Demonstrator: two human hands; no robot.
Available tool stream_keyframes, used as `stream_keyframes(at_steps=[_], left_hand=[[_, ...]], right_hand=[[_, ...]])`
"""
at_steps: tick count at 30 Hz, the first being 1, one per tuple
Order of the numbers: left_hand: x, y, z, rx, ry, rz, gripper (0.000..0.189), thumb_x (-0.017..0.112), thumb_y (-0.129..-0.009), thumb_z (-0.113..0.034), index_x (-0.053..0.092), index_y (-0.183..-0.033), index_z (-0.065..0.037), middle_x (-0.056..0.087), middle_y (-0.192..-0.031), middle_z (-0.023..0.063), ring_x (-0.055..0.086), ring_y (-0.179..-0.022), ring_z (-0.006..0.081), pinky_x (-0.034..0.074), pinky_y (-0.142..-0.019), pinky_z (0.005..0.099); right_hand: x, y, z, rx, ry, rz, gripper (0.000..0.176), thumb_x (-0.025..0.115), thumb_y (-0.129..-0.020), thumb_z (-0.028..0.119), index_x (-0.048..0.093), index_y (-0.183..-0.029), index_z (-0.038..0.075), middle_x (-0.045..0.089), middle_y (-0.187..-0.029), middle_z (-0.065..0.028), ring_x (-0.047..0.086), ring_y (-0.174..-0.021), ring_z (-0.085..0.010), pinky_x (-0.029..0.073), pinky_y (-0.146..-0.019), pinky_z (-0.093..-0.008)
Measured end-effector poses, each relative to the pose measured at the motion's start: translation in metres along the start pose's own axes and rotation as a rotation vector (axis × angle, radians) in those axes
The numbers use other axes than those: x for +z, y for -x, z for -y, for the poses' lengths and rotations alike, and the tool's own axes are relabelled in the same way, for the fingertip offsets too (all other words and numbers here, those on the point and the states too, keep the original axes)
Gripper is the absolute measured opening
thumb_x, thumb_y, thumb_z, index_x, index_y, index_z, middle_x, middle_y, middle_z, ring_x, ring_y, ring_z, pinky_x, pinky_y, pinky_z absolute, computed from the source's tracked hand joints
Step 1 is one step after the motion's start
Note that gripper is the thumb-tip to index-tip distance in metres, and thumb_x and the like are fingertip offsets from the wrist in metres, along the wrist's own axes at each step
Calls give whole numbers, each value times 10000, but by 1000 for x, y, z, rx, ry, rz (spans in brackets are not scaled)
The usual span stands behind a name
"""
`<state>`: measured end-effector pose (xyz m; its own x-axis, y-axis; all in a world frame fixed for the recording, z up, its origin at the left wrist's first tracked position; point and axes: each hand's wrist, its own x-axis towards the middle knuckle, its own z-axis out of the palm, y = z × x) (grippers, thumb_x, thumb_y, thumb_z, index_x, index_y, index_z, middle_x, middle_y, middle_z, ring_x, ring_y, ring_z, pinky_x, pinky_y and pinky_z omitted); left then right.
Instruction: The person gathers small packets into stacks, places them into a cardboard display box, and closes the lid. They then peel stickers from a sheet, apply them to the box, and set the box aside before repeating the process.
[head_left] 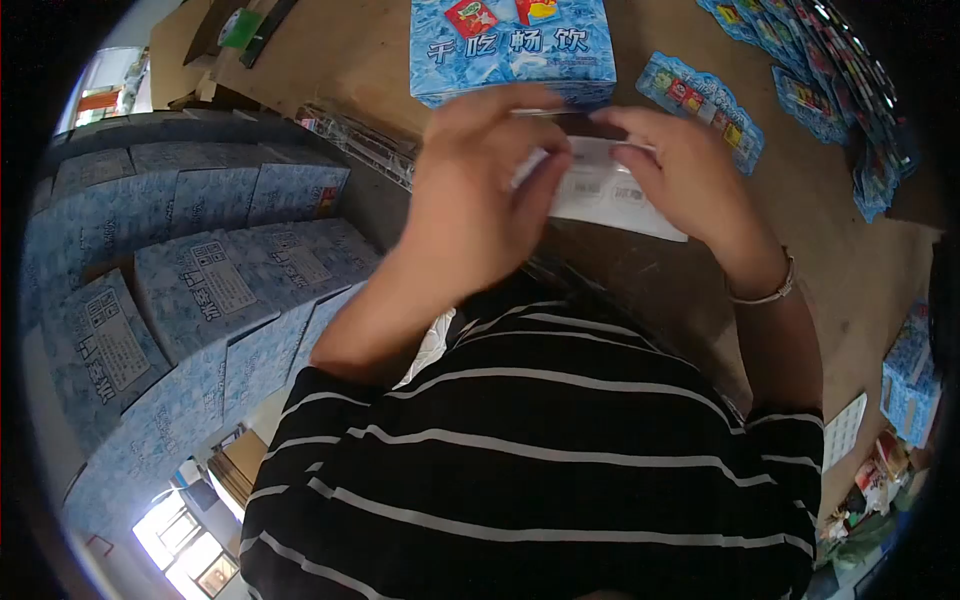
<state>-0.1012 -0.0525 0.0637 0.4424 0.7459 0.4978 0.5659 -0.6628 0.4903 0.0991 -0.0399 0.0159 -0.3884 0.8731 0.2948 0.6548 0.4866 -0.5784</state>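
Both hands are over the brown table, just in front of a blue ice-patterned box (512,50) with large characters. My left hand (485,180), blurred by motion, has its fingers bent at the left end of a white printed sheet or packet (600,190). At the sheet's right part is my right hand (685,165), its thumb and index finger curved over it and pinching its upper edge. A blue card with small red and yellow pictures (700,105) lies on the table just beyond my right hand.
Several blue printed cartons (225,280) are stacked at the left. Many blue packets (810,100) lie in a pile at the upper right. A green tape roll (240,28) is at the upper left. Another blue box (910,385) stands at the far right.
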Motion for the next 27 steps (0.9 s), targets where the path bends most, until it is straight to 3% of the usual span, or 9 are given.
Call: stream_keyframes(at_steps=[1, 3, 6, 8, 27], left_hand=[[-11, -5, 8, -122, 103, 28, 164, 692, -659, -59, 605, -792, -20, 592, -1002, 136, 588, -896, 304, 449, -795, 376], [-18, -16, 33, -85, 51, 1, 155, 695, -685, -82, 607, -793, -15, 593, -1017, 137, 595, -898, 318, 467, -762, 354], [-18, -25, 56, -102, -40, 106, 122, 682, -690, -82, 617, -776, -25, 591, -1012, 119, 584, -908, 303, 459, -774, 355], [-15, -28, 63, 0, -125, 207, 101, 671, -693, -85, 623, -764, -30, 584, -997, 114, 562, -929, 300, 449, -787, 363], [-3, -32, 73, 30, -212, 146, 92, 665, -661, -83, 647, -748, -61, 588, -990, 86, 534, -968, 277, 432, -830, 373]], right_hand=[[4, -3, 3, -2, -4, 1, 269, 602, -776, 71, 616, -1045, 76, 640, -839, -112, 606, -708, -239, 474, -653, -312], [13, -11, 12, -94, 149, 164, 362, 609, -771, 91, 575, -1129, 133, 637, -895, -108, 592, -777, -293, 464, -725, -365], [21, -25, 6, -145, 218, 131, 373, 611, -768, 96, 573, -1136, 151, 636, -872, -107, 591, -780, -288, 458, -745, -379], [23, -31, 4, -143, 228, 140, 370, 608, -770, 95, 575, -1133, 154, 637, -869, -106, 594, -778, -286, 461, -741, -377], [28, -32, -2, -185, 218, 106, 378, 616, -759, 76, 579, -1126, 156, 632, -823, -98, 599, -721, -270, 459, -715, -367]])
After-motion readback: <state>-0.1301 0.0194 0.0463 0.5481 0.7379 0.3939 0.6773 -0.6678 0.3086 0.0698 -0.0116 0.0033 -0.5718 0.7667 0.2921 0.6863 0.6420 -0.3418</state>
